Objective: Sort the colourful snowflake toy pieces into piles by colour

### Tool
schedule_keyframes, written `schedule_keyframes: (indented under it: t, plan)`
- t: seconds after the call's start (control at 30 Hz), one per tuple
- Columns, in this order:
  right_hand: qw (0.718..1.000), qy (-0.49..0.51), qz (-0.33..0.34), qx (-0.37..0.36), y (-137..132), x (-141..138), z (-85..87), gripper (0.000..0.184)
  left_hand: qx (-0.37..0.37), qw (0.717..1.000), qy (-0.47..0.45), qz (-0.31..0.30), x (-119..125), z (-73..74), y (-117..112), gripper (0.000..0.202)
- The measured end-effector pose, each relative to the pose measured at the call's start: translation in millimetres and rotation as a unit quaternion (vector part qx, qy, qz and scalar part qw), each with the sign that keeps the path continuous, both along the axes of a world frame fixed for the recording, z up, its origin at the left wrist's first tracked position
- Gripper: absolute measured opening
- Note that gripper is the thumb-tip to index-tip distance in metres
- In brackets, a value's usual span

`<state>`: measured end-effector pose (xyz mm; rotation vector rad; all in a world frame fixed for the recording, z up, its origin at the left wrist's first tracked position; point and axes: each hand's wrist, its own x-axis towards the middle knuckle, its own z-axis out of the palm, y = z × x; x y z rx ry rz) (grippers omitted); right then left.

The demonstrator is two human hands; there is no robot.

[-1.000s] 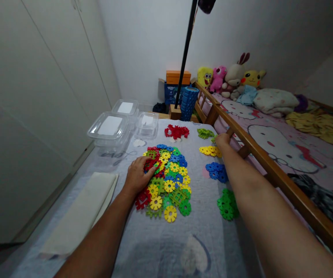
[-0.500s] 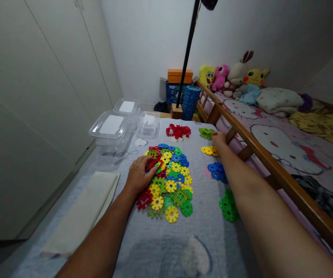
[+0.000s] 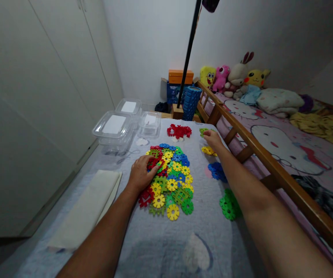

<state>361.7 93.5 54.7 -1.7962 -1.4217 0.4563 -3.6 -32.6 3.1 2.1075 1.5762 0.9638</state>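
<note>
A mixed pile of flat plastic gear pieces in red, yellow, blue and green lies on a pale blue cloth. My left hand rests on the pile's left side, fingers curled on red and green pieces. My right hand reaches far right, fingers bent over the light green pile, above the yellow pile. Sorted piles sit around: red, blue, dark green.
Clear plastic boxes with lids stand at the far left of the cloth, a smaller one beside them. A folded white cloth lies at left. A wooden bed rail runs along the right. A black pole rises behind.
My right hand has moved left and farther, from the bed rail by the yellow pile to the light green pile. My left hand has stayed on the mixed pile.
</note>
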Motion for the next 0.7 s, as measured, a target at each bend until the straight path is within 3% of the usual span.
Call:
schedule_keyframes:
  t: [0.13,0.23,0.3,0.47,0.7]
  plan:
    - [0.979,0.033,0.190,-0.065,-24,-51,13.8,0.022,0.004,1.000,-0.003,-0.002,0,-0.5,0,0.032]
    - [0.940,-0.039,0.329,-0.081,-43,-85,12.4,0.021,0.006,1.000,-0.008,0.000,0,-0.5,1,0.031]
    - [0.916,-0.114,0.382,-0.055,-53,-104,7.6,0.025,0.009,1.000,-0.011,0.000,0,-0.4,1,0.030]
    - [0.871,-0.270,0.410,-0.004,-68,-132,-5.8,0.051,0.013,1.000,-0.017,0.001,-1,0.6,2,0.028]
    - [0.863,-0.350,0.365,-0.004,-81,-138,-13.0,0.023,0.002,1.000,-0.004,0.023,0,1.5,1,0.029]
